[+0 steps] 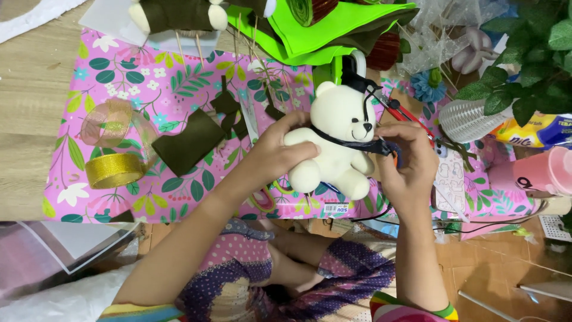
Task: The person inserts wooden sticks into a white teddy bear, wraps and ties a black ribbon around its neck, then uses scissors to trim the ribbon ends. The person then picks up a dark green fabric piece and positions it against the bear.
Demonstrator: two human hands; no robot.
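A small cream teddy bear (333,128) with a black graduation cap (359,81) is held above a pink floral sheet (179,83). My left hand (275,152) grips the bear's body from the left, thumb across its arm. My right hand (405,161) pinches the end of a black ribbon (357,145) that runs around the bear's neck, just right of its chin. Both hands are closed on these things.
On the sheet lie a gold ribbon roll (113,170), a sheer pink ribbon roll (107,122), dark brown felt pieces (187,146) and wooden skewers (238,36). Green felt (322,30) is at the back, red-handled scissors (408,113), a white lantern (473,119), artificial leaves (530,65) and a pink cup (551,170) to the right.
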